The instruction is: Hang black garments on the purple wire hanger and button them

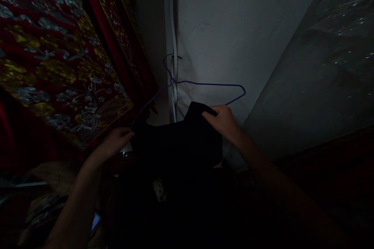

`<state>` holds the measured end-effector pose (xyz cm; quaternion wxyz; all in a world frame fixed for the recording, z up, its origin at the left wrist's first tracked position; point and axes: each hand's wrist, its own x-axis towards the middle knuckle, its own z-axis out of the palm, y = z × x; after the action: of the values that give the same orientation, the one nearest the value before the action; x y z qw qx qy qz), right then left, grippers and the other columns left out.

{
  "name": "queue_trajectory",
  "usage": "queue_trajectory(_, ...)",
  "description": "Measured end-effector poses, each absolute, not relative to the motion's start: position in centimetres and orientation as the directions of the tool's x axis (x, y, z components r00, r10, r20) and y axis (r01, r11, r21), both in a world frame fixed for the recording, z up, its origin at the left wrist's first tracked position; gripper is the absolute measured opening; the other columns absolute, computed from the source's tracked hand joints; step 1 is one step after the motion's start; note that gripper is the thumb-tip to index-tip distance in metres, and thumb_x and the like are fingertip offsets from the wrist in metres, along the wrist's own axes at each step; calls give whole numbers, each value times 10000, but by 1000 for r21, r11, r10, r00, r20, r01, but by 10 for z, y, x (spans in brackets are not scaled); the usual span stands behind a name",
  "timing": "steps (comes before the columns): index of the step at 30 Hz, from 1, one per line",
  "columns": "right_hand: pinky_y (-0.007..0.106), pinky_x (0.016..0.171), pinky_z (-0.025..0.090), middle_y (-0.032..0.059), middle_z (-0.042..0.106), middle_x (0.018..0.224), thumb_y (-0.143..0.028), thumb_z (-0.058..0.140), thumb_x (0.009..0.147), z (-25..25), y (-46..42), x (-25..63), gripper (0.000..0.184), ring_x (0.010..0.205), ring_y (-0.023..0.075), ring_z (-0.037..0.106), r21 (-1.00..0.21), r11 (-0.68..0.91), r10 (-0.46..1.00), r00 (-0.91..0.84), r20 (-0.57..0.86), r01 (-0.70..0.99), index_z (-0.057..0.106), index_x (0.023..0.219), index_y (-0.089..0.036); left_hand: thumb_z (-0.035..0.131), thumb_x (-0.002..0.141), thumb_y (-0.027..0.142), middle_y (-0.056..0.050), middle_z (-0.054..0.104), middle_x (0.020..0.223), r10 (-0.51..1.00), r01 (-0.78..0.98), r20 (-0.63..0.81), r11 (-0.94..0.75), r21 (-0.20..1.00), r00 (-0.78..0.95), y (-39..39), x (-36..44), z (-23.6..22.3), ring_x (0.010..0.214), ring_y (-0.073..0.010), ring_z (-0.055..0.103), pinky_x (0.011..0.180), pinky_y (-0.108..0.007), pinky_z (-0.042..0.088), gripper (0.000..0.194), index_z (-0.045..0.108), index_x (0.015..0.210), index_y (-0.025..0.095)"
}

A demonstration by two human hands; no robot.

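A black garment spreads between my two hands, too dark for its kind to show. It lies over the lower part of a thin purple wire hanger, whose hook is up by a white cable on the wall. My left hand pinches the garment's left edge beside the hanger's left arm. With thumb and fingers closed, my right hand grips a folded upper corner of the cloth, just below the hanger's right end. The hanger's bottom bar is hidden behind the cloth.
Red cloth with gold and silver embroidery hangs at the left. Behind the hanger is a pale wall with a vertical white cable. Shiny clear plastic sheeting covers the right side. A lit screen glows low at the left.
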<state>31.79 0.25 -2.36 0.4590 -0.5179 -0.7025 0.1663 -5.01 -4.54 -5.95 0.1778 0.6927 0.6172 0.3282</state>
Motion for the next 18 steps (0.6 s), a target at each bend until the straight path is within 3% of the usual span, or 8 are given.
queue_trajectory(3,246,470,229,-39,360,504,-414,598,729,-27,5,315,381,472,90,358,-757,351,910,-10,415,551,404,470,-211,539,805,433,-16,652,743,890,724,454,-282,629,-47,-43,-41,-41,759,-216,618,741,-311,505,258,628,740,201)
queue_trajectory(6,245,482,282,-34,419,526,-454,590,758,-36,2,308,357,499,109,409,-821,345,934,-86,346,454,476,534,-200,560,832,328,-44,699,989,768,677,641,-473,564,2,-36,-19,-18,964,-222,650,906,-327,504,254,645,1026,188)
queue_trajectory(8,255,532,364,-13,520,594,-416,554,795,-43,-4,306,285,576,140,500,-816,432,902,-202,382,385,559,625,-187,534,858,271,-65,707,1129,719,674,694,-537,507,50,-29,-7,-7,1070,-224,652,988,-355,485,391,600,1235,188)
queue_trajectory(10,268,595,421,7,619,712,-310,529,804,-48,-9,309,172,676,166,575,-778,528,848,-262,461,340,648,810,-186,479,889,241,-67,729,1113,716,712,695,-525,466,73,-22,0,-1,1048,-224,668,991,-370,493,407,613,1268,185)
queue_trajectory(12,272,577,425,9,655,773,-224,525,786,-48,-7,320,368,664,170,588,-757,553,831,-165,531,347,647,1133,-204,439,905,231,-64,745,1056,726,751,682,-497,434,87,-17,0,1,992,-224,680,963,-366,512,378,669,1201,180)
queue_trajectory(14,279,533,413,5,665,776,-199,545,773,-41,3,337,628,591,167,564,-759,530,812,30,582,379,503,1400,-218,432,910,226,-66,739,1048,716,777,689,-495,389,111,-15,-4,0,976,-224,678,952,-360,518,362,692,1157,180)
queue_trajectory(16,301,556,445,22,685,795,-221,588,758,-29,19,357,637,610,181,585,-746,520,780,127,613,416,535,1392,-206,432,912,219,-76,717,1052,685,793,714,-512,331,144,-13,-9,0,984,-230,666,957,-368,513,347,696,1133,180)
queue_trajectory(18,334,642,495,49,714,825,-290,654,740,-15,32,377,412,708,216,643,-751,492,821,51,568,441,711,1135,-185,436,912,219,-93,676,1077,656,807,737,-518,283,163,-11,-13,1,1020,-242,641,974,-386,500,323,700,1094,180)
